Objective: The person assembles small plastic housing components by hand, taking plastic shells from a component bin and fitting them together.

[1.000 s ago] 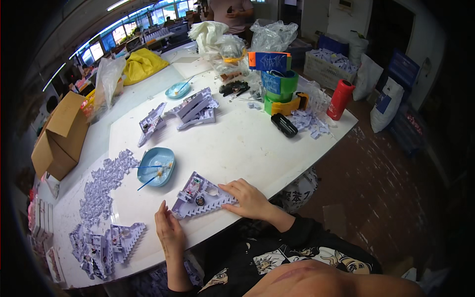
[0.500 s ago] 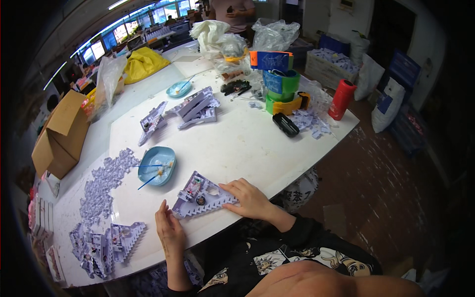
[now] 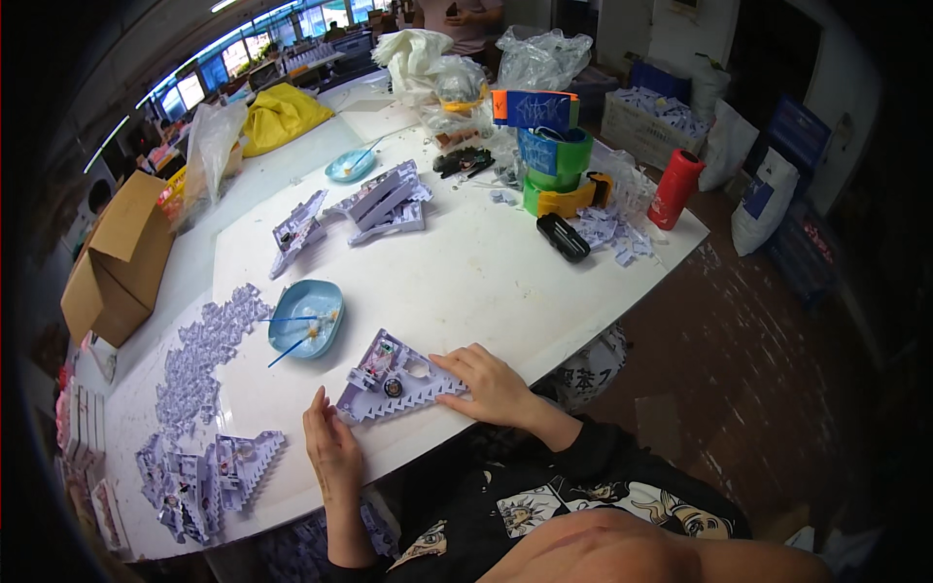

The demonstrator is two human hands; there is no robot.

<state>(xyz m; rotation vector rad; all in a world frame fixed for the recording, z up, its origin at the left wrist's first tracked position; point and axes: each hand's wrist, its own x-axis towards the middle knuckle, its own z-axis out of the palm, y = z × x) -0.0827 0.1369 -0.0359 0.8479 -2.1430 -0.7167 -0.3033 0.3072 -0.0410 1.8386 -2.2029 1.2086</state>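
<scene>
Purple part (image 3: pixel 400 396) on the bench (image 3: pixel 437 282).
My right fingers (image 3: pixel 468 360) clamp its right end; my left fingers (image 3: pixel 317 416) lie straight, unclosed, beside it.

r hand (image 3: pixel 491 387) hides pt of lilac tri piece (image 3: pixel 408 397), bg person (image 3: pixel 474 31) cut off @ top

windows (image 3: pixel 236 58): bright, upper left | floor (image 3: pixel 680 389): brown, scuffed | wall (image 3: pixel 632 39): pale

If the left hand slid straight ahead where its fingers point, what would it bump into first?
Probably the near rim of the light-blue dish: the left hand points almost straight at it. Height is hard to judge from this view, so it might pass above the rim.
</scene>
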